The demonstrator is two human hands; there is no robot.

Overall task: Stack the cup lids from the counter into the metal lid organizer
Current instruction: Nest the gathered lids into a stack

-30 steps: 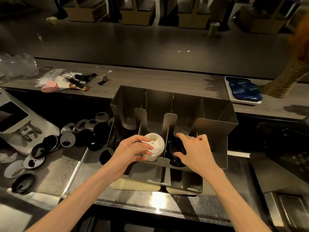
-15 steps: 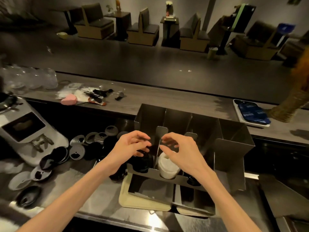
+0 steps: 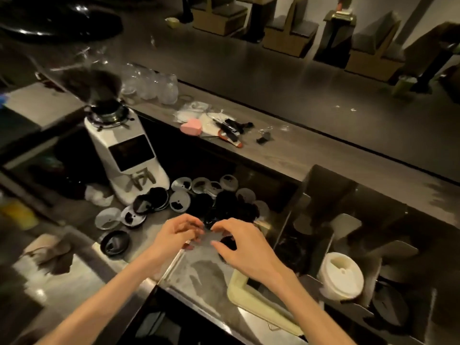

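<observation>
Just beyond both empty hands' grip lie loose lids (image 3: 224, 202).

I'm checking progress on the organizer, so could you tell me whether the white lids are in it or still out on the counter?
In. The white lids sit as a stack in a front slot of the organizer, between its metal dividers.

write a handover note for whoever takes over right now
Left hand and right hand: both over the counter beside the loose lids, fingers curled, holding nothing I can make out.
Organizer on the right: white lids stacked in one slot, black lids in the next.
Left: many black and clear lids by the grinder to stack.
</observation>
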